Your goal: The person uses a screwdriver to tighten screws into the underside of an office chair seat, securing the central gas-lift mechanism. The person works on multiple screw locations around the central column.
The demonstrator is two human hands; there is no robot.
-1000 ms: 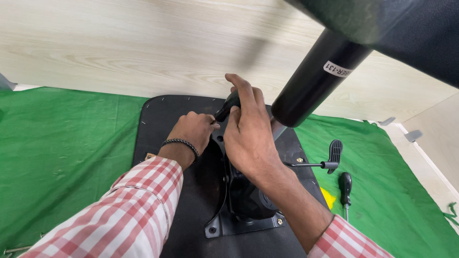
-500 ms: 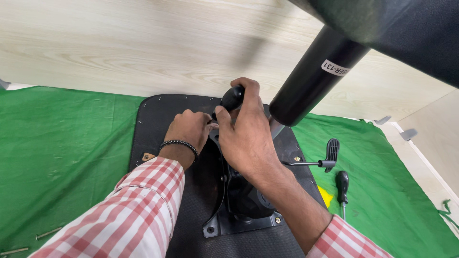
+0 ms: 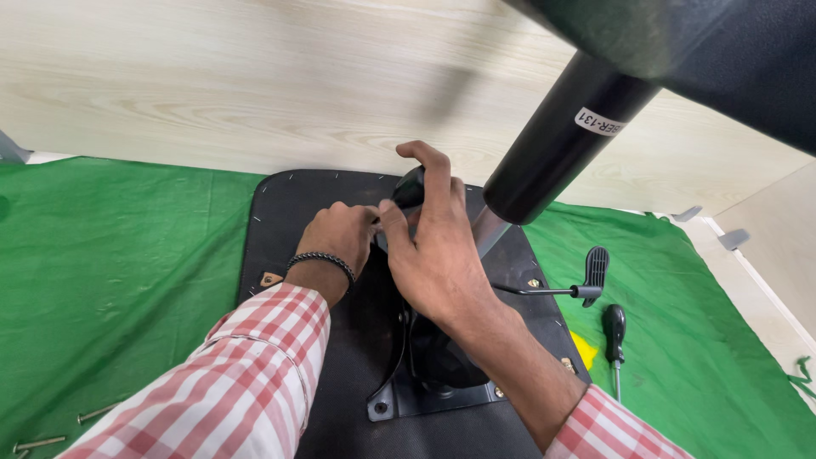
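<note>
A green cloth covers the floor under everything, and on it lies the black seat underside, a rounded black panel that I use as my landmark. A pale wood board stands upright just behind the panel's far edge. From the panel's middle a thick black cylinder rises up and away to the right, toward a dark mass at the top of the view.

On the panel's middle sits the black metal mechanism plate, its near corners bolted down. A thin lever with a black paddle handle sticks out from it past the panel's right edge, over the cloth.

My right hand rests on top of the mechanism, fingers curled narrowly around a small black knob at the far end, index finger hooked over it. My left hand is closed in a loose fist just left of that, knuckles touching my right thumb; I cannot tell what it pinches, since my fingers hide it.

Right of the panel, below the paddle, a black-handled screwdriver lies on the cloth. Off the panel's near left corner lie a few loose screws.
</note>
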